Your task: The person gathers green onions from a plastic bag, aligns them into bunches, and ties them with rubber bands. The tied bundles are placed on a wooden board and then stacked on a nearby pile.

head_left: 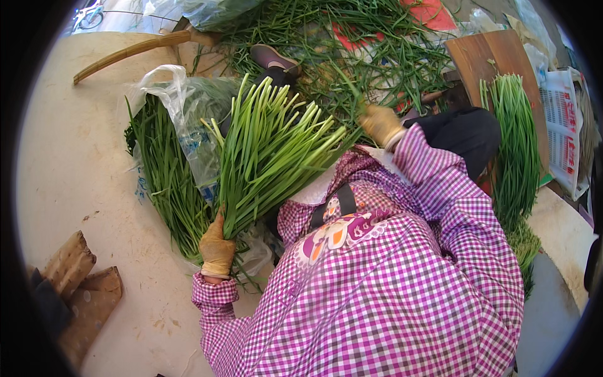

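Observation:
My left hand (217, 247), in a tan work glove, grips the lower leaf end of a fanned bunch of garlic chives (268, 151). The pale cut stems of that bunch point up and away from me. To the right of its tips is my gloved right hand (380, 123), blurred, with a thin green strand or small wisp of chives (347, 81) sticking out of its fingers. More long chives (169, 179) lie in a clear plastic bag (191, 127) just left of the bunch. The right fingers are partly hidden by blur.
Loose chive leaves (320, 61) litter the ground ahead, around my shoe (275, 59). A neat chive bundle (516, 141) leans against a wooden board (490, 52) at right. Left are a curved straw-colored handle (132, 53) and brown scraps (89, 292). A printed woven sack (560, 127) stands far right.

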Available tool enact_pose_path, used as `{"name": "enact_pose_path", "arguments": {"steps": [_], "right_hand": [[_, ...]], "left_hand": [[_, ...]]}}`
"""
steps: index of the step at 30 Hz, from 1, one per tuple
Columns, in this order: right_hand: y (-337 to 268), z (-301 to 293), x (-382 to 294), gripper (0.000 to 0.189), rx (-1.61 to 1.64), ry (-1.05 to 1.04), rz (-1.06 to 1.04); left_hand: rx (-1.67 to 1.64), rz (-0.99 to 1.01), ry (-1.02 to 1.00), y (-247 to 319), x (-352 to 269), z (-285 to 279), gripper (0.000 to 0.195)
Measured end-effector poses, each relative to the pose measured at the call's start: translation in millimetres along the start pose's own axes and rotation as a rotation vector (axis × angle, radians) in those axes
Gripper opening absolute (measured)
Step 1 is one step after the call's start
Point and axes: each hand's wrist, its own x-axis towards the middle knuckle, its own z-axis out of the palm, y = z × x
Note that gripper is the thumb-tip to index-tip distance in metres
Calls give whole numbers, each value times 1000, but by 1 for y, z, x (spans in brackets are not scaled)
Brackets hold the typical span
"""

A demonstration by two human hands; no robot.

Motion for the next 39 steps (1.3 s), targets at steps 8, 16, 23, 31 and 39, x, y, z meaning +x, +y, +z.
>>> {"name": "enact_pose_path", "arguments": {"steps": [8, 16, 23, 31, 39], "right_hand": [[-50, -18, 29, 78, -191, -394, -334], [-20, 4, 43, 21, 1102, -420, 104], [-90, 13, 51, 28, 214, 250, -784], [-103, 26, 68, 22, -242, 79, -923], [21, -42, 83, 54, -478, -282, 227]], "left_hand": [[4, -6, -48, -15, 3, -3, 79], [59, 27, -137, -14, 14, -34, 69], [106, 39, -143, -2, 23, -46, 72], [130, -13, -265, 23, 42, -72, 71], [278, 325, -330, 90, 187, -144, 68]]}}
